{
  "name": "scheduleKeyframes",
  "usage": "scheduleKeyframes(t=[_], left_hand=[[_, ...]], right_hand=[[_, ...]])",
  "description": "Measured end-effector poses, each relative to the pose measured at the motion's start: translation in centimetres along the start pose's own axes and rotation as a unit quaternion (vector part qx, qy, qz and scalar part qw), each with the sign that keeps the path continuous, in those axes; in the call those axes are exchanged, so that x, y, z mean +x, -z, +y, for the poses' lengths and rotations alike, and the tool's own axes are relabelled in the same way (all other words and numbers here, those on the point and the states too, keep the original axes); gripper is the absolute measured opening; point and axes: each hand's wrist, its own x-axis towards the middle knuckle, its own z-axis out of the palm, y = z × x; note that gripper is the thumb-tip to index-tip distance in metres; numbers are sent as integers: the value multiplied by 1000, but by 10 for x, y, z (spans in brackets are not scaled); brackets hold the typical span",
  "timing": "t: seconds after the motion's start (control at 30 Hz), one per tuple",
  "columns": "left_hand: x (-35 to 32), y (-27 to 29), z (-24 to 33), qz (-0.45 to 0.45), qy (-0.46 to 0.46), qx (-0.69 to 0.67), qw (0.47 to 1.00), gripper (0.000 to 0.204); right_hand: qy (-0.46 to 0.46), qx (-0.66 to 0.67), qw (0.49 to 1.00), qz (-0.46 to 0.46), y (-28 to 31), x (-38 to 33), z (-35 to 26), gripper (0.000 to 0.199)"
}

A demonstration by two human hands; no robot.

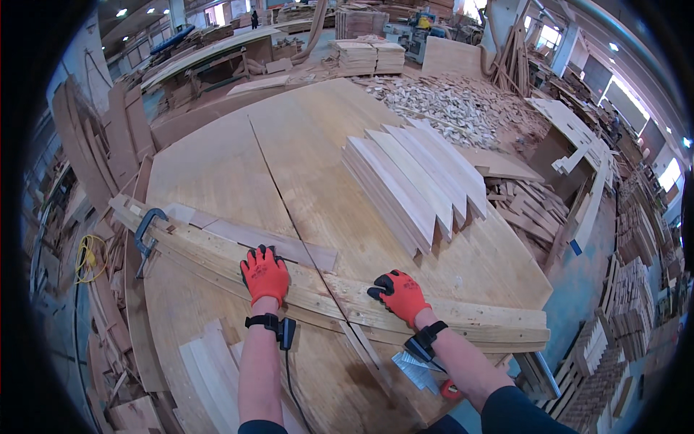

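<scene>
Apparently both gloved hands, left hand (264, 275) and right hand (400, 293), press flat and open on the curved plank (325, 296), steadying it on the bench (289, 166); next needs firm, even pressure.

- The workshop is brightly and evenly lit; round ceiling lamps (121, 12) glow at upper left.
- Tall windows (627, 101) along the right wall are blown out white.
- The large pale plywood table top (303, 145) shows only soft, faint shadows.
- Fisheye distortion bends straight edges near the rim; a black vignette rings the frame.
- The centre is sharp, while far clutter is soft.
</scene>
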Motion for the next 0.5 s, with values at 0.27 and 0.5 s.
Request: scheduleKeyframes(t=[0.27,0.5], left_hand=[[-3,2,1,57,-71,-12,996,40],[2,5,-7,8,-18,1,1000,49]], right_hand=[[-7,17,999,30,-3,-5,0,30],[-58,63,996,1,-4,-9,-16,24]])
